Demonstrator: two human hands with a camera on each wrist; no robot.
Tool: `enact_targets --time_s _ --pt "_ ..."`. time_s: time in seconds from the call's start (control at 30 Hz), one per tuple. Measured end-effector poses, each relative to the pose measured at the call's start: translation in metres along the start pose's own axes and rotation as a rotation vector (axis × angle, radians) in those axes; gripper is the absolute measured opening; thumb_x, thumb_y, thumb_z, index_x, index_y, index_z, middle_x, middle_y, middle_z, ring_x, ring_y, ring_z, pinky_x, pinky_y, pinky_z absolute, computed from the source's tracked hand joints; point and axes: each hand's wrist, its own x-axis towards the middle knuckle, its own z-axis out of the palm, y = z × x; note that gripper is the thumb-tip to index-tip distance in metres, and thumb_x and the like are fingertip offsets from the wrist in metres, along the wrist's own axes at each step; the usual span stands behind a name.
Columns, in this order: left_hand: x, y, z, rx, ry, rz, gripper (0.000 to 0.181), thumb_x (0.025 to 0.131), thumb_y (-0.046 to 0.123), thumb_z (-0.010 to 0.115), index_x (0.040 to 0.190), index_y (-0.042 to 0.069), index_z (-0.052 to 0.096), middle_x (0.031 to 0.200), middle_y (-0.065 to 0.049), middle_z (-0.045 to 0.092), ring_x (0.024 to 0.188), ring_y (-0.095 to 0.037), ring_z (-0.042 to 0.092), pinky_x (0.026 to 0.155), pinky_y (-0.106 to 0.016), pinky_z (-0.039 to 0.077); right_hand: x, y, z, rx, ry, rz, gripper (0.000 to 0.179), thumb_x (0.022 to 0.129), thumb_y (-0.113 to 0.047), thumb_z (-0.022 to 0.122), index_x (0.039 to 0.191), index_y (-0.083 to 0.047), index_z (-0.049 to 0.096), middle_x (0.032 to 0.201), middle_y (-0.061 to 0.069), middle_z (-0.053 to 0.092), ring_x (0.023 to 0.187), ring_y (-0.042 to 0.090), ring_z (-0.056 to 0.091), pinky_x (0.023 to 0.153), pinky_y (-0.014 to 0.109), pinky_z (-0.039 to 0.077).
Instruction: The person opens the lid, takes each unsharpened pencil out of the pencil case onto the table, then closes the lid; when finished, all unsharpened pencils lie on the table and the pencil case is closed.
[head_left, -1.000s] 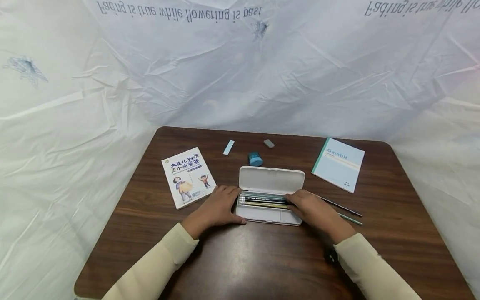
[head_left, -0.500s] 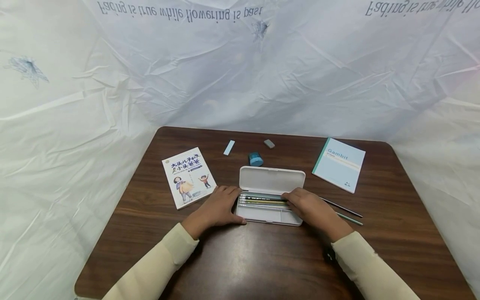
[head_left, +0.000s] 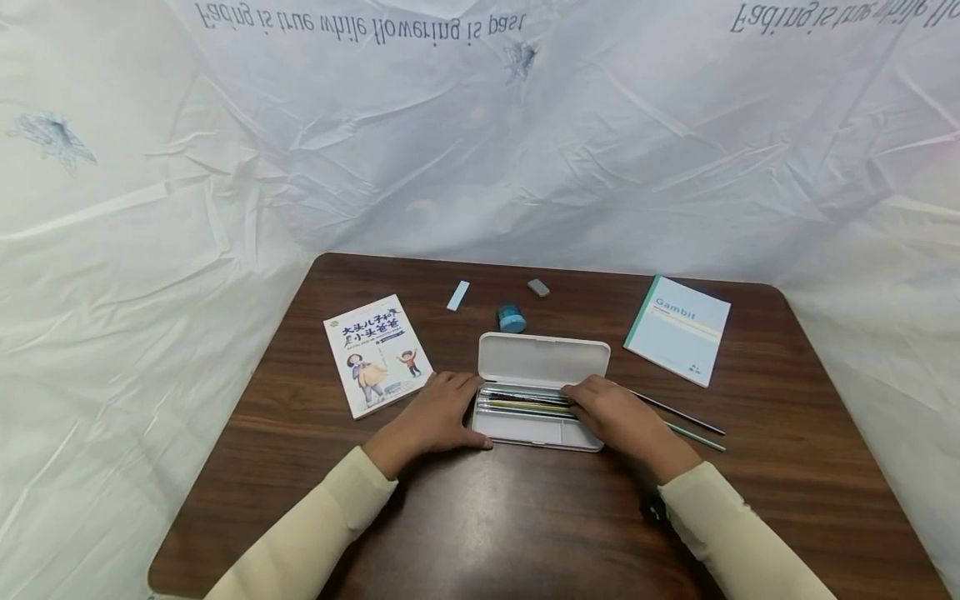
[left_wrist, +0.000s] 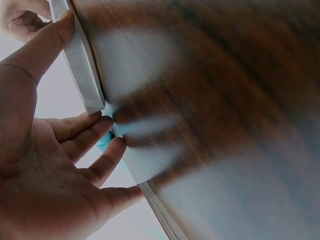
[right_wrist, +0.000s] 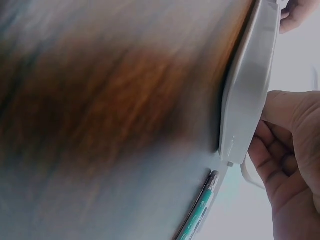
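An opened white pencil case, lid tipped back, lies in the middle of the table with several pencils along the rear of its tray. My left hand holds the case's left end, thumb on the front edge and fingertips by the rear corner. The left wrist view shows that thumb against the case wall. My right hand reaches over the right end, curled fingers on the pencils inside. In the right wrist view the case wall hides those fingertips.
Two loose pencils, one dark and one green, lie right of the case. Behind it are a blue sharpener, a grey eraser and a pale strip. A picture book lies left, a notebook right.
My right hand has slid slightly left over the pencils, which have shifted within the tray. My left hand and the case have stayed in place.
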Motion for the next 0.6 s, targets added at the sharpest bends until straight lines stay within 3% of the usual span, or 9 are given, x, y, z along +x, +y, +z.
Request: enact_targets --time_s 0.33,0.6 --pt "0.001 -0.001 0.002 0.003 0.002 0.004 0.103 0.087 0.063 0.091 0.164 0.007 0.052 0.166 -0.014 0.057 0.154 -0.039 0.052 0.131 -0.059 0.039 0.001 -0.001 0.000 0.045 -0.028 0.056 0.032 0.100 -0.005 0.082 0.132 -0.001 0.079 0.112 0.009 0.081 0.104 0.022 0.079 0.087 0.039 0.067" --pt "-0.001 0.000 0.000 0.005 -0.001 -0.001 0.102 0.087 0.063 0.091 0.165 0.008 0.052 0.166 -0.014 0.057 0.154 -0.040 0.052 0.131 -0.059 0.039 -0.013 0.008 -0.015 0.089 0.068 0.114 0.029 0.099 -0.003 0.082 0.129 -0.002 0.080 0.109 0.009 0.081 0.099 0.021 0.076 0.078 0.039 0.065"
